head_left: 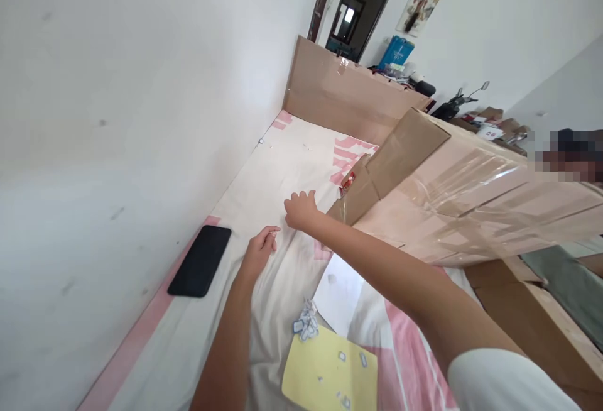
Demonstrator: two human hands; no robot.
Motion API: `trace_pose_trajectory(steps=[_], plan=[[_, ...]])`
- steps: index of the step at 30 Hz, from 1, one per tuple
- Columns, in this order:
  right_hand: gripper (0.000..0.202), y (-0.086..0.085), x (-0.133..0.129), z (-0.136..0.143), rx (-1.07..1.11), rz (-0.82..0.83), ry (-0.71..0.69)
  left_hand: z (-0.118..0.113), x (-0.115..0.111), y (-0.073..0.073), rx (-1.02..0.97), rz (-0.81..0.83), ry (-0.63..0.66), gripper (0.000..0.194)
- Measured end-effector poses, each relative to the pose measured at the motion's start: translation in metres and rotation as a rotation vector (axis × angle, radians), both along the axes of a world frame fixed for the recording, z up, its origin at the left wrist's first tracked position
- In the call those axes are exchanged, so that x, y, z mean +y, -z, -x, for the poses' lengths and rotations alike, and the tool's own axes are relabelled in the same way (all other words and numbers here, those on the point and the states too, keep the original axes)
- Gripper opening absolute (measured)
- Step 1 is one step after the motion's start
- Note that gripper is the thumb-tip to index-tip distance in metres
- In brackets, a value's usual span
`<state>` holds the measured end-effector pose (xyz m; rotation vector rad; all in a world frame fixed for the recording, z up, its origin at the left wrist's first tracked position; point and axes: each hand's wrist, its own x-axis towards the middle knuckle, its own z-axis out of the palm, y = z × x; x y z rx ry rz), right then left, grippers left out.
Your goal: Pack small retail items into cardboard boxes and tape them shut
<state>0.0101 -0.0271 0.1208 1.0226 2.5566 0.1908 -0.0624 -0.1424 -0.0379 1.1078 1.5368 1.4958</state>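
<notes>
Both my hands reach forward over a table covered with a white and pink cloth [277, 172]. My left hand [259, 251] rests on the cloth with thumb and forefinger pinched together; whether it holds a small piece I cannot tell. My right hand [300, 208] lies knuckles-up on the cloth with its fingers curled, just in front of the cardboard screen [424, 178]. Near my forearms lie a pile of small grey and white pieces [306, 325], a yellow sheet [330, 373] with a few pieces on it, and a white sheet [342, 291].
A black phone [200, 260] lies face down at the cloth's left edge by the white wall. Taped cardboard panels [339, 90] fence the table's far and right sides. A small red item [347, 181] sits at the screen's corner. Clutter and a doorway lie beyond.
</notes>
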Motion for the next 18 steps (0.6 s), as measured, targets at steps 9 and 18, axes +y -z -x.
trace_pose_trajectory(steps=[9, 18], plan=[[0.044, 0.036, 0.030, 0.038, -0.002, 0.202, 0.330, -0.001, -0.001, 0.001, -0.042, 0.033, 0.022, 0.042], [0.040, 0.039, 0.059, 0.026, 0.066, 0.198, 0.534, -0.001, 0.001, 0.003, -0.065, 0.033, 0.023, 0.045]])
